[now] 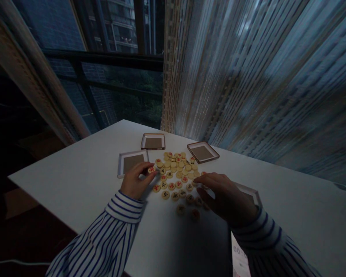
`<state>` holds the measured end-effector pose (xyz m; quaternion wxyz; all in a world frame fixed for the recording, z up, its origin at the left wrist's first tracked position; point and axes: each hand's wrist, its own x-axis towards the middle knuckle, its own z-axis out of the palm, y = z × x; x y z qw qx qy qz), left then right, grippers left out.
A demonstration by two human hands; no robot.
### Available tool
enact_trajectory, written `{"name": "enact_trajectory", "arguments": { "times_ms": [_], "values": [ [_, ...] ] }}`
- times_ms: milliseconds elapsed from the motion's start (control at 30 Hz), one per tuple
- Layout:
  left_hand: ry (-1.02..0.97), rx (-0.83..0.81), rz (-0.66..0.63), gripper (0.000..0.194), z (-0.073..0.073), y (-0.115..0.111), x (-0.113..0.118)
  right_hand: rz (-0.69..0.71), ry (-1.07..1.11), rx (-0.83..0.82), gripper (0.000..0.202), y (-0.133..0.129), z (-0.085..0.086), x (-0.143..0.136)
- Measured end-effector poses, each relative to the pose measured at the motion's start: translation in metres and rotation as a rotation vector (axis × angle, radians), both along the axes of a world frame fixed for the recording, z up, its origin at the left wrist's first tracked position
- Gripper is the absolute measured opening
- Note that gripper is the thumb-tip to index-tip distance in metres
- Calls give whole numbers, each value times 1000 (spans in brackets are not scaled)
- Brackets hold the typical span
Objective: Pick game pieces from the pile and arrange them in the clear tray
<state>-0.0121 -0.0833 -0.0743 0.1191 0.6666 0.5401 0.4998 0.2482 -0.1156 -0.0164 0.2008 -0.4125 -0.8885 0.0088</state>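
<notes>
My left hand [137,180] pinches a round xiangqi piece [151,169] with a red character between thumb and fingers, above the left side of a spread of pieces. My right hand [226,194] reaches over the right side of the spread, its fingers stretched out and the thumb apart below. Its fingertips are at a pale piece [194,182]; whether they touch it I cannot tell. Several xiangqi pieces [171,186] lie face up with red or black characters, while others [173,164] farther back show plain tops. Some pieces are hidden under my right hand.
Shallow open box trays stand around the pieces: a left one [134,161], a back one [153,142], a back right one [203,152] and one [249,194] partly behind my right hand. A white table [83,177] bears them. A string curtain [219,77] hangs behind.
</notes>
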Motion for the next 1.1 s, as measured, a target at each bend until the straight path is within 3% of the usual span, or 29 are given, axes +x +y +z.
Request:
{"name": "enact_trajectory", "arguments": {
  "times_ms": [133, 300, 567, 833, 1100],
  "values": [
    [-74, -113, -2, 33, -2, 0, 1, 4, 1, 19, 22, 0, 2, 2],
    [-141, -116, -28, 32, 0, -1, 3, -8, -11, 45, 24, 1, 8, 9],
    [-337, -283, -138, 37, 1, -1, 9, -34, -42, 3, 26, -2, 12, 12],
    [-365, -376, -203, 49, -10, -3, 10, -38, -100, -32, 26, -7, 21, 16],
    [-350, -332, -239, 41, 1, -15, 36, -58, -110, -86, 30, -12, 36, 26]
  ]
}}
